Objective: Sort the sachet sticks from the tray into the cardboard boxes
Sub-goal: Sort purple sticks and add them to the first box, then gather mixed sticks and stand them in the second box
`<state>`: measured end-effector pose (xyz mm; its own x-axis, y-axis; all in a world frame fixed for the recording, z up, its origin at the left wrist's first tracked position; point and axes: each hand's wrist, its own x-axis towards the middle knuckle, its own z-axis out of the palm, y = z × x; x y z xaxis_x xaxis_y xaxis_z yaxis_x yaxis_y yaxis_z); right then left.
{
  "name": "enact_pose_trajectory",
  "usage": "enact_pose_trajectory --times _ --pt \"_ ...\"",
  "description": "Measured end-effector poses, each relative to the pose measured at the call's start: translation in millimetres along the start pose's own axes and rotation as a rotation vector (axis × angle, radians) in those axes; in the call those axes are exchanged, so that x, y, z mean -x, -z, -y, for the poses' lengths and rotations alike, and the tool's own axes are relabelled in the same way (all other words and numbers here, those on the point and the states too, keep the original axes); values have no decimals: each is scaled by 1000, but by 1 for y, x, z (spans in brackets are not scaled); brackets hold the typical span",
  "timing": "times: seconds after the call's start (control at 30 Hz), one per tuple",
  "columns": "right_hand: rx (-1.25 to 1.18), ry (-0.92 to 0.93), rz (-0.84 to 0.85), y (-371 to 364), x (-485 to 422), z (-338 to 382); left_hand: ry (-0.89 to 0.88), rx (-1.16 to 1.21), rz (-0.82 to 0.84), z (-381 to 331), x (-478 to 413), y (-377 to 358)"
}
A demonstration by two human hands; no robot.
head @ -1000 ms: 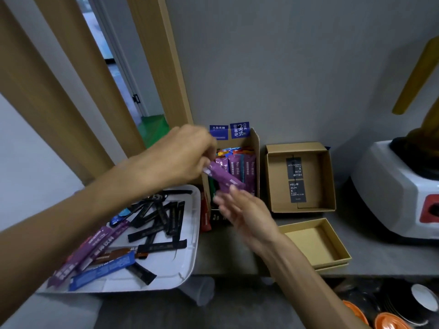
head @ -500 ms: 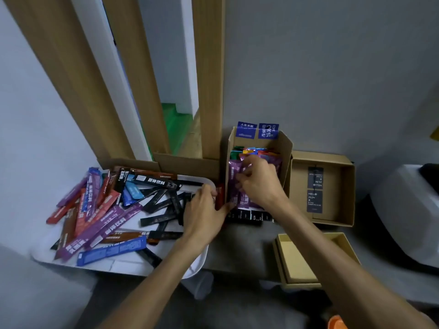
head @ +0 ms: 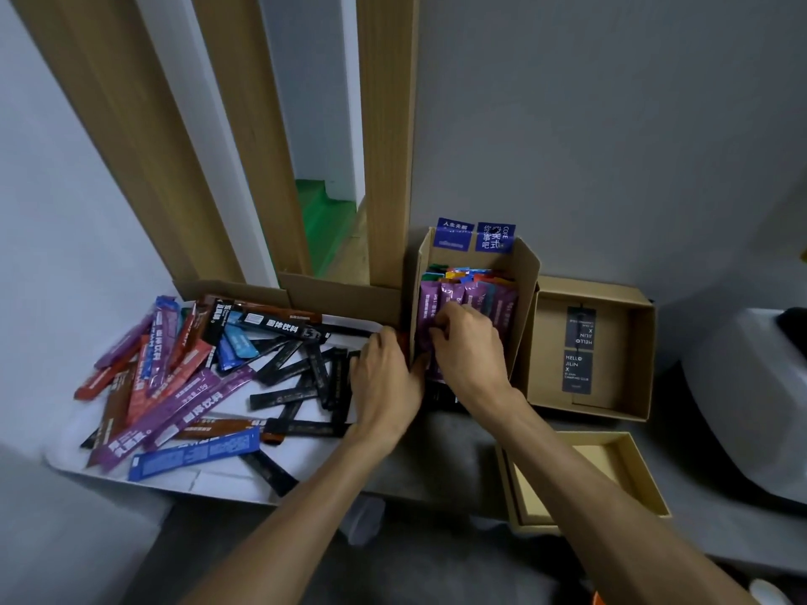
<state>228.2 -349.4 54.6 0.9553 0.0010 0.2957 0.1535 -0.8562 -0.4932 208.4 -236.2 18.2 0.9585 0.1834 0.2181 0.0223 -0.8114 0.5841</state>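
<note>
At the far edge of the desk [head: 450, 469], against a grey wall, a person's right hand [head: 469, 347] reaches into a tall cardboard box [head: 526, 294]. Its fingers [head: 445, 327] are curled round the purple sachet sticks [head: 450, 299] standing upright in the front row. The left hand [head: 386, 382] lies just left of the box, knuckles up, where the right rim of the white tray [head: 209, 484] meets the box's left wall. Its fingers are bent down out of sight, and whether they hold anything cannot be told. Both forearms run in from the near edge, the right one angled from the near right, wrist dipped over the box's front.

The step in hand appears to be seating purple sticks among their like. Done well, that would mean sliding them down straight along the row, tops level with their neighbours, with the box steadied from the left so it neither tips nor slides.

Left of the box, the tray carries most of the job not yet done: loose sachet sticks [head: 196, 386] in purple, red, blue and black lie crossed over one another. Right of the tall box, an open cardboard box with black labels [head: 546, 364] shows no sticks inside, and a shallow box [head: 585, 469] sits nearer on the desk.
</note>
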Motion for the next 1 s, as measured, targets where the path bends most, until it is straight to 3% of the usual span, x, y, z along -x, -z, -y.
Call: enact_pose_trajectory --times 0.3,0.57,0.67,0.9,1.0 --pt "-19 17 10 -1 1 -9 -15 -48 -36 -6 0 -4" --pt "-215 45 12 15 38 -11 -11 88 -38 8 42 39" --pt "-258 93 45 8 57 11 25 48 35 38 57 74" --pt "-266 287 323 -49 88 89 65 -214 150 159 58 168" --pt "-208 428 345 -79 88 136 68 -218 90 198 56 189"
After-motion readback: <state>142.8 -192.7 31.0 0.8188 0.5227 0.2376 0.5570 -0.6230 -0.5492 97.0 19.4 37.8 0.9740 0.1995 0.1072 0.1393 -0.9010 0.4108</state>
